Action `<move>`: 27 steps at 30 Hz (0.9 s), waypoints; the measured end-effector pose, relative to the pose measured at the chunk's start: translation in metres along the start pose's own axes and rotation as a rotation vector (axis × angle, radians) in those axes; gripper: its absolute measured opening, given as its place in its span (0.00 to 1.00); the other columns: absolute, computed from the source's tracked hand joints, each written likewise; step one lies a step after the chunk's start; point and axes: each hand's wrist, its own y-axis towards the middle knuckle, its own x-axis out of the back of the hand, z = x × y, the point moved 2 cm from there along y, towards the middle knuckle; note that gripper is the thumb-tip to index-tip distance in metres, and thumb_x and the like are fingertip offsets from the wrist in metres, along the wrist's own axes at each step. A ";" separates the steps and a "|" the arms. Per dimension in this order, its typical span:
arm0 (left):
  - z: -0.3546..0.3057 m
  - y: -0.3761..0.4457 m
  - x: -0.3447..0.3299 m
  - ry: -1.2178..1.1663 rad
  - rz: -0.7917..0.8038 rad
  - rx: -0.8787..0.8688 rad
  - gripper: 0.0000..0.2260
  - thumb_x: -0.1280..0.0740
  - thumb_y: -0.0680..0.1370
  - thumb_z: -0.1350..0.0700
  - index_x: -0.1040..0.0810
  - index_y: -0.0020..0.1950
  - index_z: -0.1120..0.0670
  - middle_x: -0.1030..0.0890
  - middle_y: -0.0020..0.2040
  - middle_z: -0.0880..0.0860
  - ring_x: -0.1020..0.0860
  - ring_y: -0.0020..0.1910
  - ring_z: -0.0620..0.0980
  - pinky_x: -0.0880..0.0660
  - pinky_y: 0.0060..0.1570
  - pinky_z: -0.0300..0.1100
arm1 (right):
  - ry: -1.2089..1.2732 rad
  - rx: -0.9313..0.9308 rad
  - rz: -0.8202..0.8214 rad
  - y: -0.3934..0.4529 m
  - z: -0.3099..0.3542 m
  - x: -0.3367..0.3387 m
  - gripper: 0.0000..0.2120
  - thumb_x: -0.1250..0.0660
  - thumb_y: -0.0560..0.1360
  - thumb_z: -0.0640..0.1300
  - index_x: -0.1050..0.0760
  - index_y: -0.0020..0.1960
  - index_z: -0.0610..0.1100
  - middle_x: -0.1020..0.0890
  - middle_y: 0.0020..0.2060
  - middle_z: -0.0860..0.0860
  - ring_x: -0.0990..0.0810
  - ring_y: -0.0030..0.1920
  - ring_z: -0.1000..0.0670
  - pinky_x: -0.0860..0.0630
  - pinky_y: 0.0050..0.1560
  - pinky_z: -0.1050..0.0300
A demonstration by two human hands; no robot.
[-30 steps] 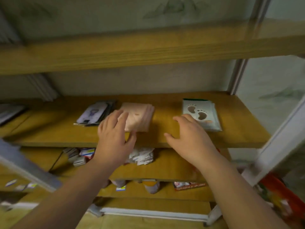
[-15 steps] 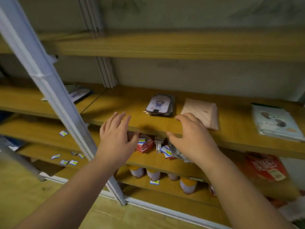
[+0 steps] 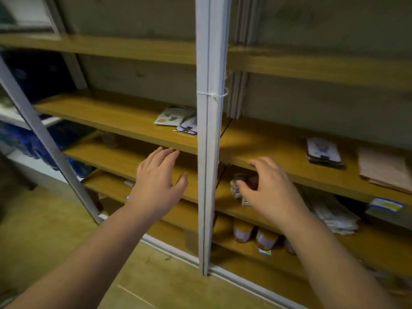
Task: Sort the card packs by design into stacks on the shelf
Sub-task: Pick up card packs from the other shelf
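Note:
A wooden shelf runs across the view, split by a white upright post. Left of the post lie a pale footprint-design card pack and a purple-design pack, partly hidden by the post. Right of the post sit a stack of purple-design packs and a pink stack. My left hand hovers empty, fingers apart, below the shelf's front edge. My right hand is also empty, fingers spread, in front of the lower shelf.
A slanted grey bar crosses the left side. The lower shelf holds small boxes and a pile of paper packets; jars stand on the bottom shelf. Blue items sit at far left. Below is wood floor.
The view has swung left: the sorted stacks slid to the right, the white post is now at centre, and two loose packs appeared left of it. Both hands stayed empty.

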 end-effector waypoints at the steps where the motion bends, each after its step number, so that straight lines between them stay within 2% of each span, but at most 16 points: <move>1: 0.015 0.002 0.006 0.000 -0.004 0.013 0.29 0.40 0.78 0.42 0.33 0.77 0.52 0.32 0.76 0.50 0.41 0.78 0.51 0.43 0.74 0.56 | 0.000 0.024 0.009 0.004 0.014 -0.007 0.27 0.31 0.75 0.56 0.30 0.72 0.49 0.27 0.65 0.54 0.30 0.67 0.52 0.32 0.66 0.55; 4: 0.053 0.011 0.018 0.002 -0.020 0.047 0.28 0.40 0.78 0.42 0.32 0.77 0.52 0.31 0.76 0.50 0.41 0.78 0.51 0.42 0.73 0.57 | 0.019 0.085 0.048 0.019 0.047 -0.026 0.27 0.31 0.75 0.57 0.32 0.72 0.52 0.28 0.65 0.57 0.31 0.66 0.56 0.33 0.63 0.60; 10: 0.110 0.032 0.019 0.019 -0.003 0.097 0.30 0.43 0.77 0.39 0.32 0.76 0.51 0.30 0.75 0.49 0.39 0.77 0.51 0.41 0.73 0.58 | 0.047 0.179 0.091 0.063 0.094 -0.068 0.28 0.33 0.77 0.58 0.33 0.73 0.50 0.30 0.67 0.56 0.33 0.69 0.55 0.39 0.63 0.62; 14: 0.153 0.063 0.020 0.058 -0.021 0.166 0.29 0.40 0.78 0.40 0.33 0.76 0.51 0.30 0.75 0.50 0.39 0.77 0.52 0.41 0.73 0.58 | 0.048 0.228 0.083 0.107 0.117 -0.098 0.28 0.34 0.77 0.58 0.33 0.73 0.48 0.29 0.67 0.53 0.32 0.67 0.52 0.35 0.67 0.57; 17: 0.171 0.086 0.020 0.080 -0.004 0.184 0.28 0.40 0.78 0.41 0.33 0.76 0.50 0.30 0.75 0.50 0.39 0.77 0.52 0.41 0.73 0.58 | 0.048 0.200 0.098 0.139 0.129 -0.115 0.27 0.34 0.76 0.59 0.32 0.71 0.48 0.28 0.66 0.52 0.30 0.66 0.50 0.29 0.65 0.51; 22: 0.186 0.127 0.014 0.110 0.030 0.167 0.29 0.42 0.77 0.40 0.32 0.76 0.50 0.31 0.75 0.51 0.39 0.77 0.53 0.40 0.73 0.59 | 0.071 0.181 0.153 0.169 0.142 -0.138 0.25 0.33 0.77 0.57 0.30 0.69 0.46 0.28 0.65 0.51 0.31 0.66 0.49 0.30 0.65 0.53; 27: 0.193 0.164 -0.009 0.026 0.065 0.143 0.25 0.37 0.79 0.44 0.31 0.75 0.51 0.30 0.75 0.50 0.37 0.76 0.53 0.39 0.72 0.57 | 0.051 0.148 0.181 0.182 0.140 -0.147 0.25 0.34 0.77 0.58 0.31 0.69 0.47 0.28 0.66 0.52 0.31 0.66 0.51 0.32 0.66 0.56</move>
